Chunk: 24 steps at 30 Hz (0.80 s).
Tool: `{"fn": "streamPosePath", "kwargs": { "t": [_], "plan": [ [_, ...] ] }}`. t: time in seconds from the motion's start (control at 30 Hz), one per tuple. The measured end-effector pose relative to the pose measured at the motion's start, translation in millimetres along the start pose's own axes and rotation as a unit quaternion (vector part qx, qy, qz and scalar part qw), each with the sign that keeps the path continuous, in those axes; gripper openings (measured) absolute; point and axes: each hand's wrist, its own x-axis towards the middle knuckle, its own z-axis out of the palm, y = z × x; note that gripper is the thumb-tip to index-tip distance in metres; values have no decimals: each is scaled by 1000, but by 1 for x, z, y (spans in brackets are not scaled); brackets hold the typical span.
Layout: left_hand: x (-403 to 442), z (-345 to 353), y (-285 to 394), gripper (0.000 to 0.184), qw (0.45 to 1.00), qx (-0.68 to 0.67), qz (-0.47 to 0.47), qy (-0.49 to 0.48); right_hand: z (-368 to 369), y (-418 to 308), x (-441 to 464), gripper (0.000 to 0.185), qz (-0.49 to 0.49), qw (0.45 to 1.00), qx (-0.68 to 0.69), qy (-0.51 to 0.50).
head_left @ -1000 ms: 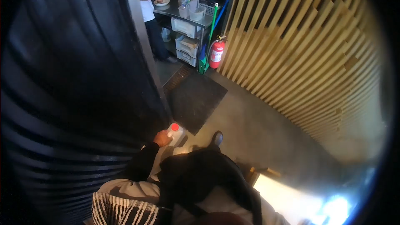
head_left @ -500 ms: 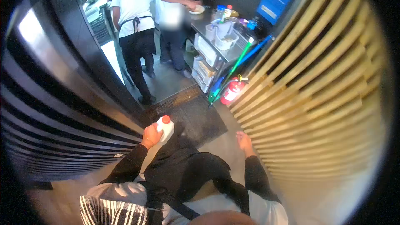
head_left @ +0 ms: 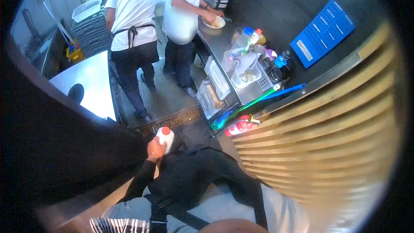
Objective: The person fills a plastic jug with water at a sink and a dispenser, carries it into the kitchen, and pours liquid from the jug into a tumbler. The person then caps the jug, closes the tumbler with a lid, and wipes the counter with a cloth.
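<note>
Left hand [head_left: 155, 149] grips the white bottle [head_left: 166, 139] ahead of the apron; right hand's out of sight, state unknown. A slack one-handed hold could drop it! The drain grate [head_left: 174, 117] might catch a toe, extinguisher [head_left: 239, 127] crowding the right, and beyond, two people [head_left: 136, 15] narrow the aisle.

Your bottle [head_left: 167, 139] is showing white beneath an orange-red cap [head_left: 165, 130]. You are wearing a black sleeve [head_left: 141, 180], a black apron [head_left: 189, 167] and black-and-white striped fabric [head_left: 120, 225]. Two co-workers' shirts [head_left: 134, 11] are showing white. The poster [head_left: 322, 33] is standing out blue, the fire extinguisher [head_left: 239, 127] red, the bucket [head_left: 76, 55] yellow; a green handle [head_left: 258, 98] is contrasting with a blue handle [head_left: 290, 89], and wooden slats [head_left: 284, 142] are making tan stripes.
</note>
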Motion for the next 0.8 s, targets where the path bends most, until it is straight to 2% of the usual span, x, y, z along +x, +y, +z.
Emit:
{"fn": "streamPosePath", "kwargs": {
  "t": [0.13, 0.17, 0.2, 0.23, 0.3, 0.33, 0.37, 0.4, 0.47, 0.63, 0.7, 0.73, 0.8],
  "plan": [
    [29, 1, -10, 40, 999, 12, -38, -9, -46, -16, 27, 13, 14, 995, 73, -66],
    [35, -1, -9, 40, 996, 50, -72, -18, -59, -23, 45, 14, -1, 980, 146, -139],
    [34, -4, -8, 39, 997, 28, -78, -8, -72, -29, 66, 16, -9, 949, 225, -219],
    [37, -2, -13, 38, 995, 35, -89, -8, -81, -41, 83, 18, -7, 935, 241, -259],
    [42, 5, -25, 38, 993, 41, -108, -9, -77, -110, 75, 19, 23, 997, 55, -38],
    [43, 9, -29, 37, 992, 38, -121, 0, -84, -141, 91, 20, -47, 992, -104, -46],
    [45, 11, -31, 36, 990, 34, -135, 10, -90, -164, 116, 22, -118, 957, -260, -55],
    [45, 11, -32, 36, 989, 35, -145, 10, -89, -180, 136, 23, -216, 938, -271, -21],
    [45, 7, -28, 36, 983, 85, -161, 5, -83, -220, 179, 24, -302, 909, -287, 9],
    [35, 14, -32, 39, 964, 95, -248, 7, -62, -340, 212, 27, -320, 880, -350, -17],
    [28, 20, -56, 42, 962, 107, -249, -4, -50, -377, 227, 32, -357, 882, -272, -144],
    [21, 27, -73, 44, 962, 120, -245, -23, -45, -398, 224, 32, -361, 880, -271, -150],
    [3, 36, -90, 47, 957, 139, -254, -22, -40, -452, 200, 36, -473, 812, -322, -110]
  ]
}}
